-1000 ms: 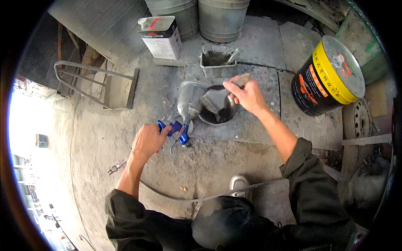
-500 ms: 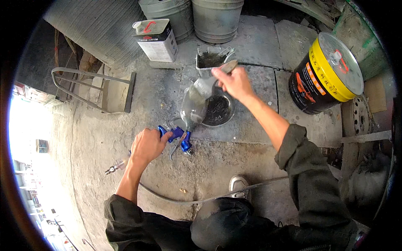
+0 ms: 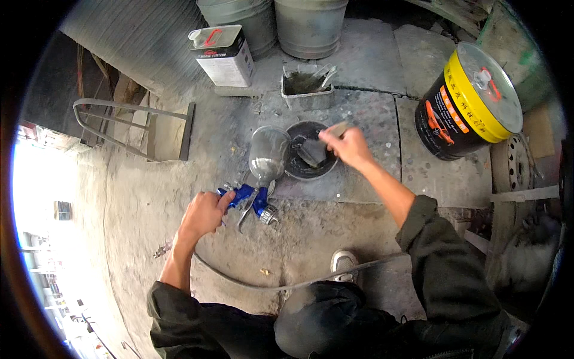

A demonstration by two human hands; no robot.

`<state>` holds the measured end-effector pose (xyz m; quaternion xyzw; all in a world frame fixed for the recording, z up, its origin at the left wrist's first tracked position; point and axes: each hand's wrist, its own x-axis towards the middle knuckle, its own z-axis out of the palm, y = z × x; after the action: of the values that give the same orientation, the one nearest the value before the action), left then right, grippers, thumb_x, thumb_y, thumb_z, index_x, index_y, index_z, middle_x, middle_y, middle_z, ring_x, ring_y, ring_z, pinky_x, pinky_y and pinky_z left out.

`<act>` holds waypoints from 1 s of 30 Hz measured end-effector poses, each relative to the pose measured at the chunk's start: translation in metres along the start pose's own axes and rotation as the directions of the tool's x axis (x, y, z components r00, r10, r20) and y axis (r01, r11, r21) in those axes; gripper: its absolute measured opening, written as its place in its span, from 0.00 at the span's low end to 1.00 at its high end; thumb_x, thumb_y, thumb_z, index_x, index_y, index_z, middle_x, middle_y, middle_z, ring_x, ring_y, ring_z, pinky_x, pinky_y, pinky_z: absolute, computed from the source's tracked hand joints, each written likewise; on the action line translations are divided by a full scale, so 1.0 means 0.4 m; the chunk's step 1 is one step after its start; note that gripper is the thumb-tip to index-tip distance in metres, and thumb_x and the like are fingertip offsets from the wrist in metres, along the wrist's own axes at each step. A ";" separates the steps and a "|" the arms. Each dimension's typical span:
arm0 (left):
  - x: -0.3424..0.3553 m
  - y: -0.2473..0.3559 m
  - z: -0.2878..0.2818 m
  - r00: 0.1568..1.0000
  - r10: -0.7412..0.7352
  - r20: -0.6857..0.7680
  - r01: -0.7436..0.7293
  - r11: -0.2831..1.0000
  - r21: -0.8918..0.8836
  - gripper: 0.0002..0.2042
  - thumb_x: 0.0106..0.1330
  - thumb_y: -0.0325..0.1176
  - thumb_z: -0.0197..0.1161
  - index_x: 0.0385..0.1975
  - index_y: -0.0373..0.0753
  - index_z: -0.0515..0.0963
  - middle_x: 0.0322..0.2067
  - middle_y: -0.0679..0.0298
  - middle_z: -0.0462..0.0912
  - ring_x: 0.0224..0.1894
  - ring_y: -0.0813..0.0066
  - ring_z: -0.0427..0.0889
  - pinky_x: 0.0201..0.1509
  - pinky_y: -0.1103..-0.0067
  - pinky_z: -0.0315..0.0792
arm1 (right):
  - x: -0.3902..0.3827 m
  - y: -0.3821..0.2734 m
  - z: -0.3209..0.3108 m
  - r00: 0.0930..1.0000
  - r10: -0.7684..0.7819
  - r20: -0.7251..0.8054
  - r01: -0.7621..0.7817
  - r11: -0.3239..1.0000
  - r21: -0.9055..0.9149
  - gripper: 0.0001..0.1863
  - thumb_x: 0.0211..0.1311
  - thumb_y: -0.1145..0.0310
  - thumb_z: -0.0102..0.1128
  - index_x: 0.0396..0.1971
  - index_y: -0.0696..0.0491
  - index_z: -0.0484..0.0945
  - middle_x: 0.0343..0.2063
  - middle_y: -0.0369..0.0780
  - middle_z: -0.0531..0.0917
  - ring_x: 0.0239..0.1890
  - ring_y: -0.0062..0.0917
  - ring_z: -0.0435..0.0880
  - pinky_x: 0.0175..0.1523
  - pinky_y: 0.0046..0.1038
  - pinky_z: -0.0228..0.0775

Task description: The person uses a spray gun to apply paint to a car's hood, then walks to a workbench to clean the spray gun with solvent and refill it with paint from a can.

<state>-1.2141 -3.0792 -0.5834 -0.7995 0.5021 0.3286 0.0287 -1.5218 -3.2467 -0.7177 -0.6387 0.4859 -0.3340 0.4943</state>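
Note:
My left hand (image 3: 203, 213) grips the handle of a blue spray gun (image 3: 250, 200) lying on the concrete floor, its grey metal cup (image 3: 268, 154) pointing away from me. A thin hose (image 3: 263, 283) runs from the gun back toward my body. My right hand (image 3: 350, 146) holds a flat stirring tool (image 3: 312, 151) whose blade dips into a round black bowl (image 3: 299, 170) of dark paint, just right of the cup.
A small rectangular tray (image 3: 307, 96) of grey paint sits behind the bowl. Farther back stand a white square can (image 3: 224, 55) and two grey metal buckets (image 3: 311, 27). A black and yellow drum (image 3: 469, 102) stands at right, a metal frame (image 3: 134, 128) at left.
My right hand lifted toward the tray behind, then came back down with the tool into the black bowl. My left hand stayed on the spray gun.

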 end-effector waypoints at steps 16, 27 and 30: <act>-0.004 0.026 0.007 0.993 0.091 0.070 -0.080 0.987 -0.141 0.32 0.71 0.52 0.52 0.13 0.29 0.74 0.08 0.60 0.71 0.09 0.74 0.73 0.14 0.75 0.67 | 0.132 -0.129 -0.042 1.000 -0.018 -0.008 0.020 0.970 0.243 0.16 0.62 0.57 0.64 0.29 0.56 0.81 0.17 0.33 0.78 0.15 0.12 0.72 0.19 0.17 0.61; 0.009 -0.054 0.024 0.988 -0.011 0.155 0.067 0.930 -0.360 0.30 0.72 0.54 0.49 0.17 0.31 0.75 0.10 0.63 0.70 0.09 0.76 0.70 0.13 0.78 0.64 | 0.015 0.070 0.028 0.980 -0.156 -0.125 0.138 0.980 -0.141 0.15 0.57 0.55 0.66 0.29 0.53 0.85 0.24 0.43 0.85 0.24 0.31 0.84 0.32 0.30 0.74; 0.005 -0.050 0.022 0.988 -0.023 0.151 0.080 0.919 -0.386 0.30 0.73 0.54 0.48 0.17 0.32 0.74 0.10 0.64 0.70 0.08 0.76 0.69 0.13 0.78 0.63 | -0.018 0.044 0.031 0.998 -0.053 -0.018 0.052 0.995 -0.079 0.17 0.58 0.53 0.66 0.29 0.54 0.85 0.23 0.41 0.85 0.22 0.27 0.83 0.29 0.29 0.72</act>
<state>-1.2016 -3.0677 -0.5970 -0.7762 0.4018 0.4780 -0.0867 -1.5178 -3.2366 -0.7376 -0.6670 0.4866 -0.3337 0.4549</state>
